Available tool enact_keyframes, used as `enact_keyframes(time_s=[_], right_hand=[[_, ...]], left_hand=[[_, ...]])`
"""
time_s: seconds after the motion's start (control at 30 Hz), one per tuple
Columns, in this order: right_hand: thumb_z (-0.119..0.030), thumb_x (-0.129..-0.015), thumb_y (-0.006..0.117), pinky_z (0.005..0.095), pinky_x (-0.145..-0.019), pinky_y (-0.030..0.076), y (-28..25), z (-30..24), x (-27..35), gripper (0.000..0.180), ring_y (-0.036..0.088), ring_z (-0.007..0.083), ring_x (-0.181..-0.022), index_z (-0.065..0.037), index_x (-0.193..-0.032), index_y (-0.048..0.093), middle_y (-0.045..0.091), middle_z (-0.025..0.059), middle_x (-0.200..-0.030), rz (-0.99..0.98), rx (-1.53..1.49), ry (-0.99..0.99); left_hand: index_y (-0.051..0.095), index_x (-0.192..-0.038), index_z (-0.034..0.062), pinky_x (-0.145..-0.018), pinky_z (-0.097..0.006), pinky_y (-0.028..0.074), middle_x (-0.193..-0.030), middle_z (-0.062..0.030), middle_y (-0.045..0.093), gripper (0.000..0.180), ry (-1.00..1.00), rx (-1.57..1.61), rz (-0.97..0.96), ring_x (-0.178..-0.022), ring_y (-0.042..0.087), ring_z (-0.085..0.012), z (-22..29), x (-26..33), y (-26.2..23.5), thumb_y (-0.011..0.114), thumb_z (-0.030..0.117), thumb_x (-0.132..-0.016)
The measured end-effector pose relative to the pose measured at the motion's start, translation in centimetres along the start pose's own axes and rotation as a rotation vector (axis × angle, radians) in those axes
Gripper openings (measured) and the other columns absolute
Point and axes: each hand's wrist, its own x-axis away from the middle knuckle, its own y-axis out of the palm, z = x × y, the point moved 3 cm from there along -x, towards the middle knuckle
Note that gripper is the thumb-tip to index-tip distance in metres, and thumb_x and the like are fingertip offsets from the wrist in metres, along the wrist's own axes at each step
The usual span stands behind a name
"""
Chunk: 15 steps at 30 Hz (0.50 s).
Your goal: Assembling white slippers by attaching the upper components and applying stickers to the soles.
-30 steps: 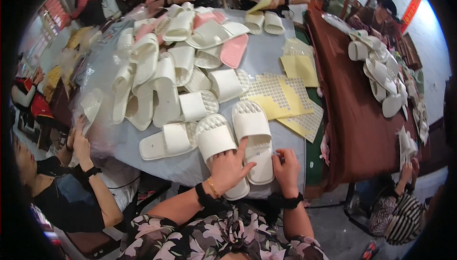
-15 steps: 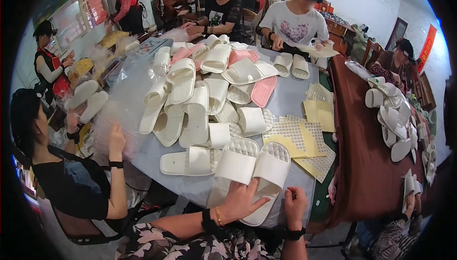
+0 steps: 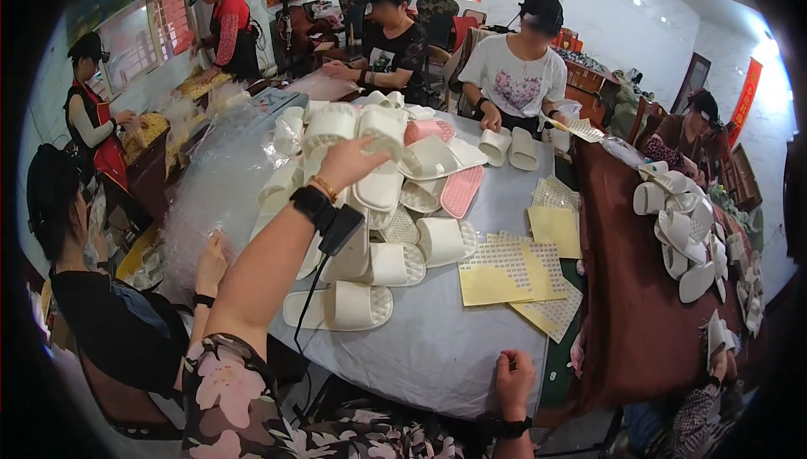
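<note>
My left hand [image 3: 353,162] reaches over the slipper pile, its fingers closed at the straps of a pair of white slippers [image 3: 329,125] that sits on top. The pair's straps face me, and part of it is hidden behind my hand and wrist. My right hand [image 3: 514,377] is by the near table edge with curled fingers; whether anything small is in it cannot be seen. White slippers [image 3: 444,240] and a pink slipper [image 3: 462,190] lie around the pile. Nearest me lies a single white slipper [image 3: 357,306] on its own. Yellow sticker sheets [image 3: 496,278] are spread on the right.
A co-worker on the left handles clear plastic bags [image 3: 220,169]. Across the table, a co-worker in white touches a separate white pair [image 3: 509,148]. To the right, a brown-covered table [image 3: 622,291] bears more slippers [image 3: 696,232]. A black cable [image 3: 313,312] hangs from my left wrist.
My left hand has moved from the near table edge up and left to the pile with the white pair. My right hand stays near the edge. The far co-worker's hand has come down to the separate pair.
</note>
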Motion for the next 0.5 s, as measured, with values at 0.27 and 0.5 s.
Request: enact_keyframes(time_s=[0.27,0.5], right_hand=[[-0.011,-0.085,0.067,0.0361,-0.063,0.049,-1.2,0.0,0.8,0.009,0.063,0.0264,-0.068,-0.002,-0.088,0.068,0.065,0.0135,-0.080,0.028,0.099,0.038],[-0.013,-0.087,0.066,0.0354,-0.072,0.052,-4.6,-1.2,-2.2,0.016,0.067,0.0282,-0.080,0.000,-0.096,0.069,0.068,0.0162,-0.089,-0.234,-0.110,0.201]], left_hand=[[0.066,-0.118,0.0073,-0.111,-0.051,0.031,-0.134,-0.0225,0.052,0.047,0.244,0.007,-0.087,-0.131,0.041,-0.0468,6.6,14.3,10.2,0.072,0.036,-0.082],[0.063,-0.119,0.0043,-0.108,-0.050,0.035,-0.134,-0.0200,0.052,0.046,0.203,0.274,-0.377,-0.131,0.042,-0.0443,7.0,27.3,14.7,0.075,0.023,-0.078]])
